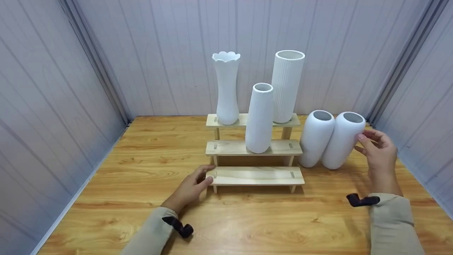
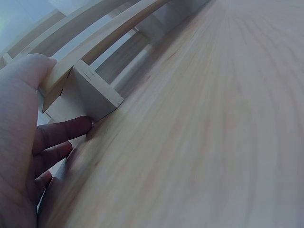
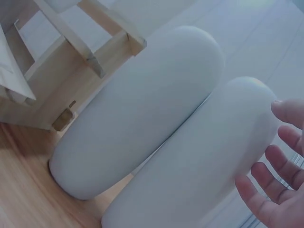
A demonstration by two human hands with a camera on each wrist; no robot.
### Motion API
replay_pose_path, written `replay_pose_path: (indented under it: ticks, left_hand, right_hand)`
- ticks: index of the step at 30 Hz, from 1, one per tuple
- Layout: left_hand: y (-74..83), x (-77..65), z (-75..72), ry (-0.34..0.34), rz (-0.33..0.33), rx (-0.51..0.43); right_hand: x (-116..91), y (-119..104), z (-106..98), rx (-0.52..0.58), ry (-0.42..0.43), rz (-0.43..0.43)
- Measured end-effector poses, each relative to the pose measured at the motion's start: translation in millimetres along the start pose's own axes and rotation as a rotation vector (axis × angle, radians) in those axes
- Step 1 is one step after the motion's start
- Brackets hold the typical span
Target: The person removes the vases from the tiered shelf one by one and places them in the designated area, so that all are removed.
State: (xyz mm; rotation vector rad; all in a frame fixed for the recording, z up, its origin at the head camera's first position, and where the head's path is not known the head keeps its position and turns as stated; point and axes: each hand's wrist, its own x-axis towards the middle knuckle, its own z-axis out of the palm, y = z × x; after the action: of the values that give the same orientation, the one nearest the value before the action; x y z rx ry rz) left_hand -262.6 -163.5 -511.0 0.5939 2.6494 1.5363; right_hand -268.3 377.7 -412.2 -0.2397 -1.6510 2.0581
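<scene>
My left hand point(image 1: 191, 186) holds the left end of the lowest step of a three-tier wooden display stand point(image 1: 254, 176). In the left wrist view its thumb point(image 2: 40, 69) presses the plank's edge, and the other fingers reach beneath toward the stand's leg point(image 2: 95, 90). My right hand point(image 1: 382, 150) is at the right side of a smooth white vase point(image 1: 341, 141), thumb tip against its upper wall, fingers loosely bent and spread. A matching white vase point(image 1: 316, 140) stands against it on the left, close beside the stand. Both stand upright on the table.
On the top tier are a scalloped-rim vase point(image 1: 227, 88) and a ribbed cylindrical vase point(image 1: 288, 85). A tapered vase point(image 1: 260, 120) stands on the middle tier. The wooden table point(image 1: 159, 148) is bounded by a pale panelled back wall point(image 1: 170, 56) and side walls.
</scene>
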Motion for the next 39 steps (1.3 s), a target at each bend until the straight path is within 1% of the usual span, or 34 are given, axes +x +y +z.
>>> replay_pose_path:
  ticks: [6, 8, 11, 14, 17, 20, 24, 28, 32, 34, 39]
  left_hand:
    - [3.1, -2.1, -0.2, -0.022, -0.031, -0.015]
    - [4.2, -2.6, -0.5, -0.029, -0.043, -0.017]
    - [4.5, -2.5, -0.6, -0.028, -0.039, -0.016]
    - [4.2, -2.4, -0.7, -0.026, -0.037, -0.011]
    - [3.6, -2.0, -0.5, -0.025, -0.033, -0.014]
    - [3.3, -1.7, -0.3, -0.020, -0.026, -0.014]
    - [3.1, -1.4, -0.2, -0.019, -0.024, -0.008]
    - [2.6, -1.0, -0.1, -0.021, -0.033, -0.002]
    - [1.4, -0.8, 0.4, -0.021, -0.025, -0.004]
    - [1.1, -0.9, 0.6, -0.025, -0.024, -0.002]
    - [2.0, -1.6, 0.0, -0.029, -0.028, 0.001]
  right_hand:
    - [-5, -10, 5, 0.022, 0.005, -0.025]
    - [-7, -14, 8, -0.001, 0.012, -0.032]
    - [-10, -19, 11, -0.027, 0.010, -0.046]
    - [-14, -25, 15, -0.025, -0.006, -0.064]
    - [-18, -30, 18, -0.012, -0.040, -0.085]
    - [-22, -35, 22, -0.009, -0.091, -0.109]
    - [-27, -36, 26, -0.016, -0.180, -0.141]
    - [-29, -33, 27, -0.014, -0.292, -0.174]
    - [-31, -30, 30, 0.010, -0.403, -0.201]
    - [-31, -29, 33, 0.025, -0.443, -0.212]
    - [-32, -27, 45, 0.057, -0.512, -0.218]
